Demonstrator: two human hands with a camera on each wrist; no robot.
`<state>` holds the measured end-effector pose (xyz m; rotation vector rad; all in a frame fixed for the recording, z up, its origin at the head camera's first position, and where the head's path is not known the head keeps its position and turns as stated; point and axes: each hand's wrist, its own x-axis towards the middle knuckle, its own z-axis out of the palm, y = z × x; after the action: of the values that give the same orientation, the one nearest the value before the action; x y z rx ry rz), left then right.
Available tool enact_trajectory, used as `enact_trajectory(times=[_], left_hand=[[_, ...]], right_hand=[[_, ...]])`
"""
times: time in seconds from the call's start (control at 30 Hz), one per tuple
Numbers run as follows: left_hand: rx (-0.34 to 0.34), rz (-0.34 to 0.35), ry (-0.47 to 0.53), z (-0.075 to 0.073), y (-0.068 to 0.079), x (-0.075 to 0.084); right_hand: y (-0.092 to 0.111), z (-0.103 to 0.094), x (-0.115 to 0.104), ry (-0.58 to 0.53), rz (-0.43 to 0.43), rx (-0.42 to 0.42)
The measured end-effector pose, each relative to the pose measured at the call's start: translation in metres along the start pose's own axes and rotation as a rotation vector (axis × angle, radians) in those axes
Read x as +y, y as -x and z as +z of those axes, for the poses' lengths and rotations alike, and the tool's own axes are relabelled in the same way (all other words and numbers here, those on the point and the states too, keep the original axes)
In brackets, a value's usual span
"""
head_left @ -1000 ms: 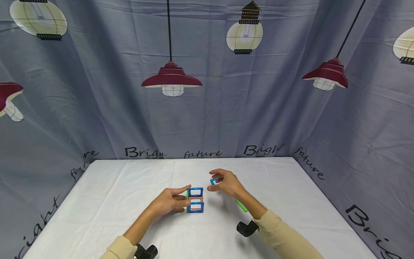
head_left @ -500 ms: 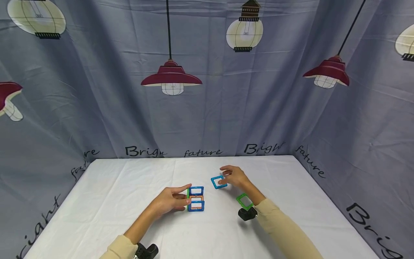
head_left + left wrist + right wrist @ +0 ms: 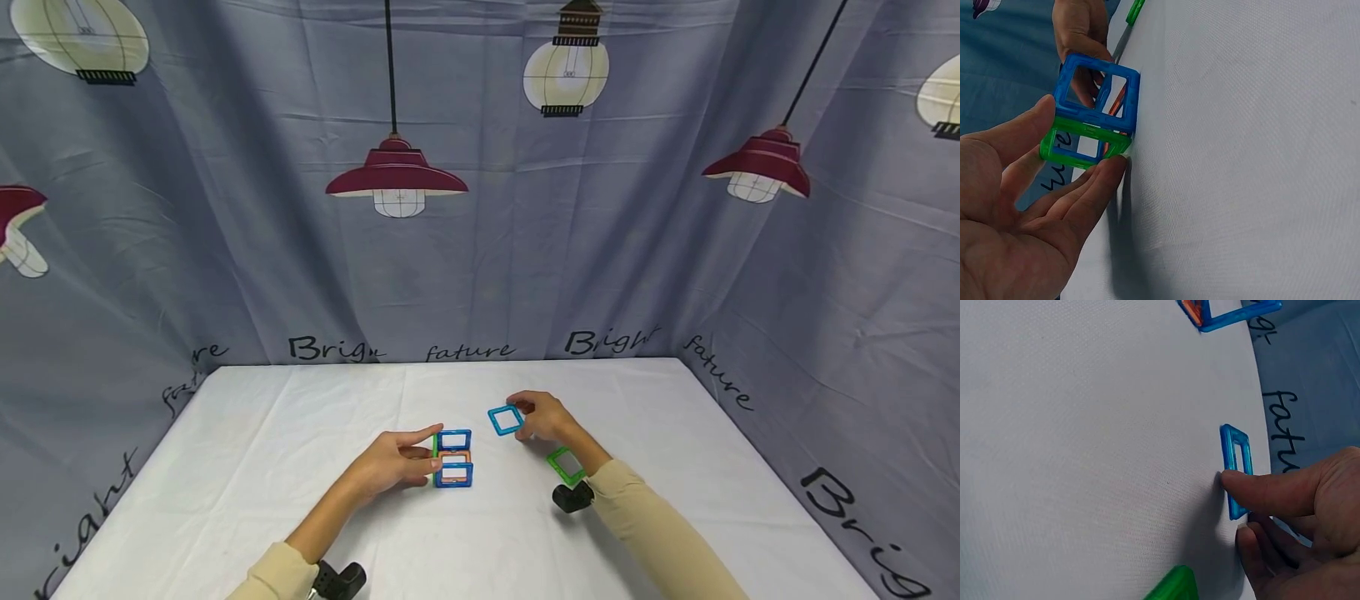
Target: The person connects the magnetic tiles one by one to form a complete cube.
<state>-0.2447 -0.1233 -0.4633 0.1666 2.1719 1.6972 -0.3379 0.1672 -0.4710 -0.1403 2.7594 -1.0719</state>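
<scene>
My left hand (image 3: pixel 386 461) holds a small open box of magnetic tiles (image 3: pixel 454 481). Thumb and fingertips grip opposite edges of its green square tile (image 3: pixel 1063 161). Two dark blue tiles stand at the box's near and far sides; the near blue tile (image 3: pixel 1134 100) shows plainly in the left wrist view. An orange tile (image 3: pixel 463 457) lies low between them. To the right, my right hand (image 3: pixel 546 415) pinches a light blue square tile (image 3: pixel 1229 450) by its edge, thumb in front, apart from the box. Its other fingers are partly hidden in the head view.
A loose green square tile (image 3: pixel 557 465) lies on the white-covered table (image 3: pixel 337 400) beside the right wrist. Black wrist cameras (image 3: pixel 573 497) sit under both sleeves. A grey patterned curtain (image 3: pixel 480 275) hangs behind the table and along its sides.
My right hand has moved right and down, away from the box. The light blue tile has shifted slightly and now shows almost fully, held at its right edge. My left hand stays put.
</scene>
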Motion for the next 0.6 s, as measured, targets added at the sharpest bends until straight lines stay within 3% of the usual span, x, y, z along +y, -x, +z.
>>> enact_trajectory(times=[0.3,0.6], left_hand=[[-0.012,0.008,0.015,-0.001,0.001,-0.002],[-0.005,0.003,-0.005,-0.001,0.001,-0.003]], right_hand=[[0.006,0.004,-0.002,0.074,-0.030,0.033],[0.024,0.010,-0.017,0.159,-0.090,-0.011]])
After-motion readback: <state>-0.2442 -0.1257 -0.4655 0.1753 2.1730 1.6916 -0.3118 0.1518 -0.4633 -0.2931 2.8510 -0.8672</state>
